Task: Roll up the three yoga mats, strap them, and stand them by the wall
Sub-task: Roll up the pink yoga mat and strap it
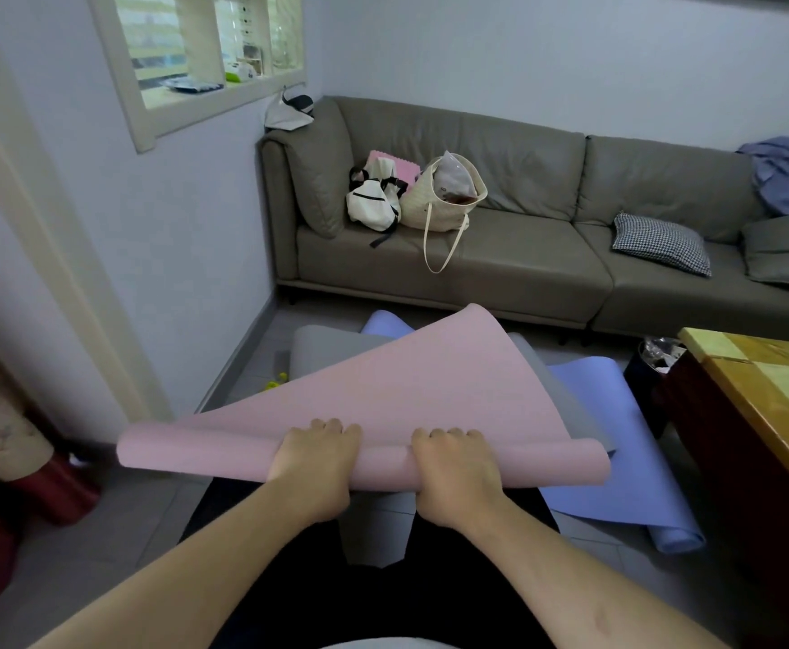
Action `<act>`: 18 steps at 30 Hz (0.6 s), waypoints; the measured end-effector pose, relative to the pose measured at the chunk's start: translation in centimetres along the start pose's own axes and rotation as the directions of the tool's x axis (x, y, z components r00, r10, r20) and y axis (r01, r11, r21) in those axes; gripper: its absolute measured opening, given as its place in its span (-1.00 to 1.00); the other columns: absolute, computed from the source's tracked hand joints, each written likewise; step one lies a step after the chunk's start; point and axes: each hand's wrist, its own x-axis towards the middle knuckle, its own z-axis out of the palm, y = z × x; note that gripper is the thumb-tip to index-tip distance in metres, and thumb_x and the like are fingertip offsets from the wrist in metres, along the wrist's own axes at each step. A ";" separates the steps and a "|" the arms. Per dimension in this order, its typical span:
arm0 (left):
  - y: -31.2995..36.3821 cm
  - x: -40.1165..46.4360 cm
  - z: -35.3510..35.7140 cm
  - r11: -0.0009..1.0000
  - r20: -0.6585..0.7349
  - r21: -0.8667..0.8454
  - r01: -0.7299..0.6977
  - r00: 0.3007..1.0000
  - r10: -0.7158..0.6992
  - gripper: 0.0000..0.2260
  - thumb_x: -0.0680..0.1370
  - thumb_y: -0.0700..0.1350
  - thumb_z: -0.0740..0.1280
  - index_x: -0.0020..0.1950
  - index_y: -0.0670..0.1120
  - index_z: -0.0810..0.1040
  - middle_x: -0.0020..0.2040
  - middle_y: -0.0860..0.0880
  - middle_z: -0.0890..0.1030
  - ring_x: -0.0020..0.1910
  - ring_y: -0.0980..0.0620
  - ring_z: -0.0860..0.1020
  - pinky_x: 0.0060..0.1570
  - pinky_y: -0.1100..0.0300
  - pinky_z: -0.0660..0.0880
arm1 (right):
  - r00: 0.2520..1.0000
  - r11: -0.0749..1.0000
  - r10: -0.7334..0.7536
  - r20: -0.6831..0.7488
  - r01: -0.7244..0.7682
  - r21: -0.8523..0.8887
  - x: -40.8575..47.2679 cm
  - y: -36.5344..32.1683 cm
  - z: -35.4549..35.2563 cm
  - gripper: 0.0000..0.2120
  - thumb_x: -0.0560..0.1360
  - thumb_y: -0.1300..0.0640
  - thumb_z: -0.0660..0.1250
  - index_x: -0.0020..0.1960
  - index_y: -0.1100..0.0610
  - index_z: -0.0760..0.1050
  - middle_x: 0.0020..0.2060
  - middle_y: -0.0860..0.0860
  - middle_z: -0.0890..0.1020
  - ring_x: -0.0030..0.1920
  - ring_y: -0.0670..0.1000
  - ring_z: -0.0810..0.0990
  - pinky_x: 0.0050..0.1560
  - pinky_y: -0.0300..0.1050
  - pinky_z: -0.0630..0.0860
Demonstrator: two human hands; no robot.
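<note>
Pale blue-grey walls point(547, 53). Grey tiled floor point(116, 545) with a dark skirting along the left wall. Grey sofa point(524, 255) against the far wall, in the corner; on it a white backpack point(374, 199), a cream tote point(439, 199), a pink pad point(395, 165) behind them, a checked cushion point(662, 243), a grey cushion point(786, 248), blue cloth point(788, 173) at the right end. Window point(205, 49) with a cream frame in the left wall, daylight beyond. Wooden table point(767, 381) at right. Cream door frame point(50, 236) at left.
</note>
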 end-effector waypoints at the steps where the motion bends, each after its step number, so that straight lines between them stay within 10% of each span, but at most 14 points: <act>1: 0.3 -0.4 0.6 1.000 -0.052 0.019 -0.002 0.999 0.003 -0.54 0.40 0.05 0.53 0.22 0.00 0.46 0.13 -0.06 0.55 0.12 -0.14 0.54 -0.03 -0.01 0.44 | 0.999 1.000 -0.013 0.035 0.013 0.019 0.3 0.1 -0.3 -0.65 0.37 0.12 0.44 0.14 0.04 0.50 0.03 0.06 0.68 0.05 0.18 0.67 -0.05 0.02 0.38; 3: 0.6 -0.8 1.2 0.997 -0.084 0.077 0.009 0.996 -0.003 -0.49 0.23 0.02 0.62 0.08 -0.01 0.52 -0.02 -0.05 0.58 -0.05 -0.13 0.56 -0.12 -0.02 0.47 | 0.994 0.999 -0.022 0.107 0.016 0.052 0.6 0.1 -0.9 -0.66 0.38 0.10 0.43 0.15 0.04 0.54 0.05 0.07 0.70 0.06 0.19 0.69 0.00 0.00 0.49; 7: 0.7 0.0 0.6 0.996 -0.102 0.081 0.046 0.994 -0.038 -0.67 0.50 0.04 0.41 0.23 0.03 0.47 0.15 -0.04 0.60 0.13 -0.13 0.57 0.04 0.01 0.41 | 0.983 0.997 -0.007 0.181 -0.006 0.071 1.0 0.1 -1.7 -0.62 0.37 0.08 0.44 0.18 0.05 0.58 0.08 0.07 0.70 0.09 0.18 0.69 0.07 -0.02 0.57; 18: -0.7 1.1 -0.6 0.996 0.094 -0.092 -0.011 0.995 0.020 -0.66 0.43 0.12 0.42 0.18 0.11 0.54 0.14 0.04 0.64 0.13 -0.07 0.62 0.01 0.06 0.50 | 1.000 1.000 -0.002 -0.019 0.002 -0.013 -0.7 -0.9 0.7 -0.52 0.24 0.15 0.56 0.10 0.06 0.48 -0.08 0.06 0.63 -0.08 0.18 0.62 -0.15 0.04 0.31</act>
